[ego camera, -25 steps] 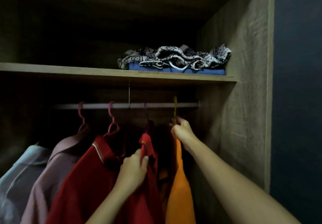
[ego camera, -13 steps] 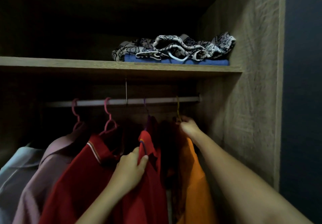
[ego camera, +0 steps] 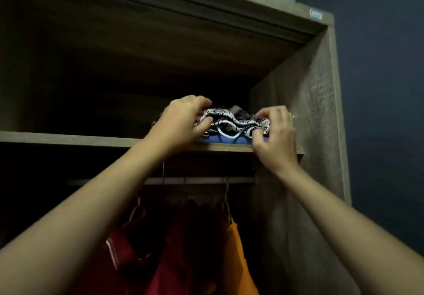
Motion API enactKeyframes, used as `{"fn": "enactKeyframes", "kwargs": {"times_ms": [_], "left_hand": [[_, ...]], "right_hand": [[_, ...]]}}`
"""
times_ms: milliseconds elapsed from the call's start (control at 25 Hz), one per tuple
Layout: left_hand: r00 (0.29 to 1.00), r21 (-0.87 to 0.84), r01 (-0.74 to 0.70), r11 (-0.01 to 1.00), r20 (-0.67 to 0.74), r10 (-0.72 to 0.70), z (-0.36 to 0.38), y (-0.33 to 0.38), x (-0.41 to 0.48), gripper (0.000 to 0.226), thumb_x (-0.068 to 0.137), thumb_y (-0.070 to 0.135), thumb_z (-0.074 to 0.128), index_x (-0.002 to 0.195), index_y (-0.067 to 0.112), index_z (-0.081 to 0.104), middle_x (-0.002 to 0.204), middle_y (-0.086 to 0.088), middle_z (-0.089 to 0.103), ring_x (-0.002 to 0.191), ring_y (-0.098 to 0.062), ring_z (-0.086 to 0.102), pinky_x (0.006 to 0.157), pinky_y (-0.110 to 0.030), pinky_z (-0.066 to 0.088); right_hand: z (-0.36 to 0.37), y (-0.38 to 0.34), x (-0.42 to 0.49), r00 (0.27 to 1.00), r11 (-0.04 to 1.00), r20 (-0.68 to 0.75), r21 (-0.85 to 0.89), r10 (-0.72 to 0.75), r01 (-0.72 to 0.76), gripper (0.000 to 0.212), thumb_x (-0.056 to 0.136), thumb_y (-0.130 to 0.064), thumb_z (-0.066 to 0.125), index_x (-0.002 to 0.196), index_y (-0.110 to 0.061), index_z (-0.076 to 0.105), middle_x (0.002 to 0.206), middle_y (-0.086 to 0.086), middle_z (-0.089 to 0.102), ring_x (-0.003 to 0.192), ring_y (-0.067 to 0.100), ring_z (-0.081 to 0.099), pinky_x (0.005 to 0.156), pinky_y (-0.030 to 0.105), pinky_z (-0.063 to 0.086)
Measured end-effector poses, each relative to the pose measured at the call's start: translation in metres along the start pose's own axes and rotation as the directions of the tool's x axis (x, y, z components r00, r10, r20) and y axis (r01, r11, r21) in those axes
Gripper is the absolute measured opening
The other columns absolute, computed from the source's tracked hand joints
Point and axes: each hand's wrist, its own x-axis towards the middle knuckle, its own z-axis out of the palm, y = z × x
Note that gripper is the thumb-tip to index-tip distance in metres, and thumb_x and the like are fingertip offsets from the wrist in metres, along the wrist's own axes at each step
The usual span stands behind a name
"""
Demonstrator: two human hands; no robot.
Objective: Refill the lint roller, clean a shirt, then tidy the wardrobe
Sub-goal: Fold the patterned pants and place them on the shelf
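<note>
Both hands are up at the right-hand end of the upper shelf (ego camera: pixel 68 139) of the wardrobe (ego camera: pixel 305 101). I read the left hand (ego camera: pixel 183 120) as gripping the left end of the black-and-white patterned cloth (ego camera: pixel 231 120), with fingers (ego camera: pixel 202 102) curled over the top and thumb underneath. The right hand (ego camera: pixel 276 138) pinches the cloth's right end, fingers curled, close to the wardrobe's side panel. The cloth lies crumpled on a folded blue garment (ego camera: pixel 229 140), which sits flat at the shelf's front edge. Below the shelf I make out the hanging rail (ego camera: pixel 195 180). On it a yellow hanger (ego camera: pixel 227 200) carries an orange garment (ego camera: pixel 238 260), nearest the side panel. The red garments (ego camera: pixel 174 262) hang just left of it, one with a striped collar, and a pink hanger (ego camera: pixel 137 211) shows above them. The interior is dark and I cannot tell what lies further left. A dark blue wall (ego camera: pixel 378 111) stands right of the wardrobe.
</note>
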Motion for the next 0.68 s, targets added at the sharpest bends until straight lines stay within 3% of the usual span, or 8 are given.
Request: {"fn": "enactKeyframes", "kwargs": {"times_ms": [80,160,240,280,360,480,600,680], "left_hand": [[0.972,0.086,0.046,0.995,0.226,-0.064,0.016,-0.01,0.029,0.063,0.087,0.028,0.062,0.142,0.009,0.036,0.142,-0.014,0.045,0.129,-0.026,0.043,0.105,-0.031,0.033],[0.922,0.109,0.116,0.987,0.357,-0.148,0.031,-0.017,0.039,0.078,0.084,0.032,0.066,0.146,0.01,0.025,0.146,-0.017,0.038,0.133,-0.03,0.038,0.107,-0.032,0.032],[0.897,0.131,0.148,0.98,0.4,-0.188,0.042,-0.022,0.04,0.072,0.083,0.032,0.067,0.142,0.012,0.031,0.138,-0.019,0.048,0.126,-0.033,0.046,0.101,-0.035,0.038],[0.908,0.147,0.127,0.981,0.381,-0.175,0.044,-0.023,0.04,0.061,0.084,0.029,0.064,0.137,0.013,0.038,0.132,-0.019,0.054,0.122,-0.034,0.05,0.097,-0.037,0.041],[0.95,0.176,0.081,0.981,0.283,-0.129,0.04,-0.019,0.038,0.039,0.087,0.024,0.057,0.124,0.015,0.05,0.122,-0.015,0.059,0.114,-0.035,0.054,0.091,-0.041,0.044],[0.975,0.23,0.112,0.967,0.165,-0.153,0.02,-0.014,0.03,0.03,0.088,0.031,0.055,0.115,0.021,0.051,0.116,-0.006,0.059,0.11,-0.031,0.052,0.089,-0.049,0.042],[0.981,0.167,0.099,0.981,0.148,-0.124,-0.014,-0.017,0.023,0.024,0.085,0.024,0.062,0.107,0.015,0.056,0.105,-0.01,0.065,0.102,-0.031,0.058,0.082,-0.042,0.046],[0.986,0.051,0.098,0.994,0.13,-0.104,-0.045,-0.012,0.016,0.018,0.084,0.015,0.065,0.1,0.009,0.06,0.093,-0.013,0.068,0.09,-0.027,0.063,0.074,-0.034,0.047]], "right_hand": [[-0.001,0.01,0.031,0.952,0.97,0.268,-0.224,0.151,-0.091,0.048,0.068,-0.015,0.054,0.116,-0.013,0.052,0.119,0.011,0.052,0.113,0.03,0.045,0.097,0.038,0.034],[0.0,0.026,0.047,0.813,0.887,0.525,-0.461,0.251,0.024,0.059,0.071,-0.02,0.06,0.128,-0.017,0.046,0.131,0.012,0.048,0.123,0.032,0.041,0.104,0.039,0.032],[-0.001,0.035,0.052,0.705,0.787,0.639,-0.586,0.306,0.19,0.054,0.077,-0.026,0.056,0.129,-0.019,0.045,0.133,0.012,0.05,0.126,0.033,0.042,0.105,0.039,0.032],[-0.002,0.037,0.053,0.693,0.756,0.65,-0.611,0.311,0.234,0.05,0.08,-0.027,0.054,0.129,-0.02,0.046,0.133,0.011,0.051,0.127,0.032,0.042,0.105,0.04,0.032],[-0.005,0.037,0.054,0.716,0.719,0.651,-0.621,0.252,0.312,0.044,0.087,-0.028,0.05,0.13,-0.023,0.045,0.132,0.011,0.05,0.126,0.033,0.042,0.105,0.04,0.03],[-0.013,0.034,0.048,0.799,0.747,0.596,-0.569,0.087,0.343,0.036,0.093,-0.027,0.046,0.129,-0.022,0.043,0.126,0.014,0.051,0.116,0.035,0.049,0.107,0.046,0.026],[-0.03,0.024,0.043,0.899,0.929,0.437,-0.34,0.02,0.145,0.024,0.096,-0.031,0.043,0.116,-0.019,0.048,0.109,0.012,0.052,0.099,0.034,0.057,0.095,0.049,0.037],[-0.048,0.009,0.044,0.925,0.998,0.378,-0.067,0.041,-0.016,0.023,0.094,-0.035,0.046,0.11,-0.019,0.052,0.097,0.006,0.048,0.091,0.029,0.055,0.082,0.038,0.041]]}}
